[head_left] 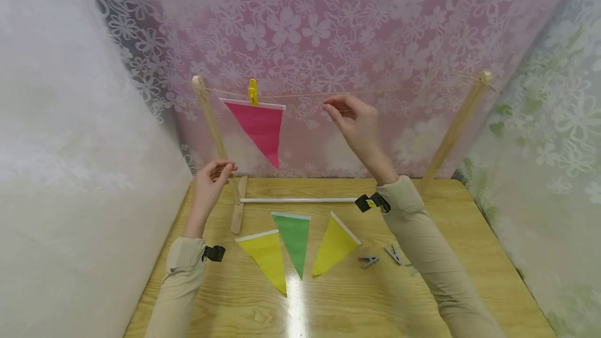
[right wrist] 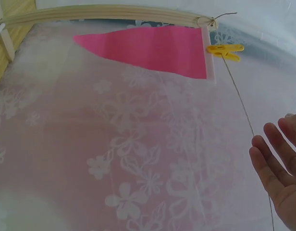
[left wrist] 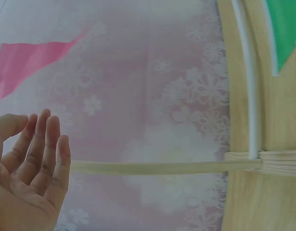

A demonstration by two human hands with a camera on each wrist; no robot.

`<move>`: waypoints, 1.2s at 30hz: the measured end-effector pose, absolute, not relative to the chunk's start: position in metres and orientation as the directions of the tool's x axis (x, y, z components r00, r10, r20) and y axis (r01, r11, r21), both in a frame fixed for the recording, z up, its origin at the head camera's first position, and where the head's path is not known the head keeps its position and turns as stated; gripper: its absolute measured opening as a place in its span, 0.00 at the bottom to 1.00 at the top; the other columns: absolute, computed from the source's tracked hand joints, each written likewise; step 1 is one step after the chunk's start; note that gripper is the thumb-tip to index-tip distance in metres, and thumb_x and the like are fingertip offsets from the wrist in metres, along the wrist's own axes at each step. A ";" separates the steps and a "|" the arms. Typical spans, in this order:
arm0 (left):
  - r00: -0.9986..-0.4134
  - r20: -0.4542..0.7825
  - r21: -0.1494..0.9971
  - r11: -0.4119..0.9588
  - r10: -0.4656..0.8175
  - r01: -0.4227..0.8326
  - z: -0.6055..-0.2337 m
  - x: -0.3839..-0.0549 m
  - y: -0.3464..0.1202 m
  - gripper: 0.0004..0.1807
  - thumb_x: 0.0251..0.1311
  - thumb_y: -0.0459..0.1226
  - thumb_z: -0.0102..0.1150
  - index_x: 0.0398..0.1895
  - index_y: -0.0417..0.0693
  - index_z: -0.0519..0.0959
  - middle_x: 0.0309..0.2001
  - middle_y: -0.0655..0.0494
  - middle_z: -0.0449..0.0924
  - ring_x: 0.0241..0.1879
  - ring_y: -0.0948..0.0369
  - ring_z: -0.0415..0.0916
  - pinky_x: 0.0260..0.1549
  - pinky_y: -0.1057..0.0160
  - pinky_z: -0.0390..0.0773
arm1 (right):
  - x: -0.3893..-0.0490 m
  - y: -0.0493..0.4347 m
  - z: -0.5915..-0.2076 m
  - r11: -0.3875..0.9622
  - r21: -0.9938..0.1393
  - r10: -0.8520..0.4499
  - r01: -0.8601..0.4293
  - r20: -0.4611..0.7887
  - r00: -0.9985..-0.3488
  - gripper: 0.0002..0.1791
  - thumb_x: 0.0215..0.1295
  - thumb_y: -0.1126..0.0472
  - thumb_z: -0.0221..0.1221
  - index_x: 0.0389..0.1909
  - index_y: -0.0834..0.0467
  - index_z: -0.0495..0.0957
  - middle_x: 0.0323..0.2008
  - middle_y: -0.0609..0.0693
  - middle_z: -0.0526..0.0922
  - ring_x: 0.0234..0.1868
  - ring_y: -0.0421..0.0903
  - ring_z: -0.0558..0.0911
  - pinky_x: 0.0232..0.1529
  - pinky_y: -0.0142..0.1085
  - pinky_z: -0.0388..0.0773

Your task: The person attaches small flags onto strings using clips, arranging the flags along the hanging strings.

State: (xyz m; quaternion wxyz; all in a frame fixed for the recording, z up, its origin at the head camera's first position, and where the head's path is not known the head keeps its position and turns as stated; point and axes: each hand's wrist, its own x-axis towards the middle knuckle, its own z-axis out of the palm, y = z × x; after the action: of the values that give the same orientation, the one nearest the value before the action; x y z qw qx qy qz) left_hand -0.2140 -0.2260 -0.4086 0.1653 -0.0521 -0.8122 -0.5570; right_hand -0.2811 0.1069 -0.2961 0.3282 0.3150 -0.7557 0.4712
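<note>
A pink pennant (head_left: 260, 127) with a white top strip hangs from a thin string (head_left: 310, 94), held by a yellow clothespin (head_left: 253, 93). To its right, my right hand (head_left: 359, 121) is raised at the string, thumb and index tips close together with nothing visible between them. In the right wrist view its fingers (right wrist: 270, 163) are fairly straight and overlap the string. Lower on the left, my left hand (head_left: 211, 184) is held beside the left wooden post (head_left: 212, 127). Its fingers (left wrist: 52, 139) are loosely bent and the palm holds nothing.
Two yellow pennants (head_left: 267, 254) and a green pennant (head_left: 296, 239) lie on the wooden table (head_left: 338, 306). Grey clothespins (head_left: 368, 261) and a teal piece (head_left: 413, 270) sit by my right sleeve. A white rod (head_left: 300, 200) joins the stand's base; the right post (head_left: 457, 129) leans behind.
</note>
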 end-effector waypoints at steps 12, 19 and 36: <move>-0.974 0.215 0.875 0.457 -0.074 0.159 -0.498 -0.202 -0.236 0.13 0.73 0.40 0.58 0.51 0.42 0.83 0.45 0.44 0.87 0.39 0.55 0.86 0.35 0.68 0.84 | -0.262 0.164 -0.375 0.467 -0.585 -0.146 -0.663 0.689 -0.710 0.09 0.70 0.64 0.64 0.47 0.61 0.86 0.42 0.54 0.89 0.42 0.51 0.87 0.46 0.22 0.79; -0.981 0.186 0.816 0.565 -0.054 0.123 -0.544 -0.196 -0.235 0.08 0.70 0.36 0.63 0.46 0.41 0.85 0.40 0.47 0.88 0.37 0.54 0.86 0.36 0.64 0.84 | -0.243 0.192 -0.439 0.565 -0.632 -0.098 -0.531 0.587 -0.804 0.09 0.70 0.62 0.64 0.48 0.60 0.85 0.42 0.55 0.89 0.40 0.53 0.87 0.42 0.28 0.83; -0.995 0.098 0.557 0.829 -0.009 0.047 -0.594 -0.179 -0.232 0.05 0.63 0.34 0.69 0.39 0.43 0.85 0.37 0.50 0.87 0.37 0.52 0.85 0.36 0.50 0.83 | -0.195 0.236 -0.573 0.722 -0.589 -0.240 -0.363 0.279 -0.930 0.06 0.70 0.64 0.64 0.45 0.59 0.85 0.40 0.52 0.88 0.38 0.50 0.87 0.39 0.44 0.86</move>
State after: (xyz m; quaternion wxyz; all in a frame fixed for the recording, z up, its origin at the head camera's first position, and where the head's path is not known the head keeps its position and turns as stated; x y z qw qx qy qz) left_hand -0.1792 -0.2317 -0.5940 0.0483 -0.0099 -0.9552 -0.2919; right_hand -0.1950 0.2363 -0.5734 0.0919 0.1631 -0.9234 0.3350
